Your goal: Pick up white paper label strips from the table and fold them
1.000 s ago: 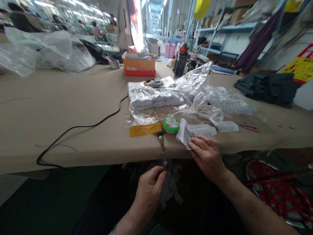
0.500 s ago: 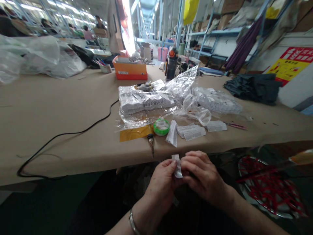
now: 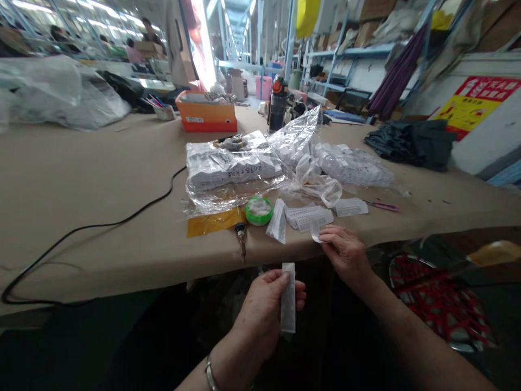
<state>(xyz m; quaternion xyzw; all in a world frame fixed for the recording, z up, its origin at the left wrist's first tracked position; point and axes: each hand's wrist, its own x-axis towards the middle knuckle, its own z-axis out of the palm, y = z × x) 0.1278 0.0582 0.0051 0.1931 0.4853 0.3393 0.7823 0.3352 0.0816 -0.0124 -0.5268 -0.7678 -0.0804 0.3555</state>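
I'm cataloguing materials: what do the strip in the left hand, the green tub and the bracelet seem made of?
Strip in the left hand: perhaps thin paper or label fabric; whitish, matte, flat, any weave too small to tell.
Green tub: probably plastic, smooth-looking, judging by its even bright colour.
Bracelet: likely metal, silvery, with a highlight.

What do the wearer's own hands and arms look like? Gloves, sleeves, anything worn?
No gloves on the left hand or right hand. No sleeves on either forearm as far as they show. The left wrist wears a slim, silver-coloured, rounded bracelet; none shows on the right wrist. No cables or markings visible on either arm.
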